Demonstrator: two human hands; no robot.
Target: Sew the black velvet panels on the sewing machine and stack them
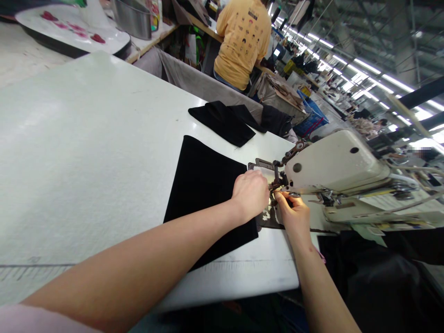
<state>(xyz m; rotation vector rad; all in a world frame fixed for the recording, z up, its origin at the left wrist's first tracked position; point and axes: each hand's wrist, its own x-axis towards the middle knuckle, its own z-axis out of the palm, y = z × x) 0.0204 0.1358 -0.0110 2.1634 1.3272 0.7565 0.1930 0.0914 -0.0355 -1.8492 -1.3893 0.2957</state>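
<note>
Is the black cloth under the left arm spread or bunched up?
Spread: the black cloth lies flat on the white table, its outline smooth, with the left hand at one edge. Whether it's doubled, I cannot tell.

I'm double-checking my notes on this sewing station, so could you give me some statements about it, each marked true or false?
1. The right hand is at the needle end of the sewing machine. True.
2. The left hand is over the large black cloth. True.
3. That cloth is bunched up. False: it lies spread on the white table.
4. Nothing lies beyond it. False: smaller black fabric does.
5. The person in the yellow shirt faces the camera. False: their back shows.
</note>
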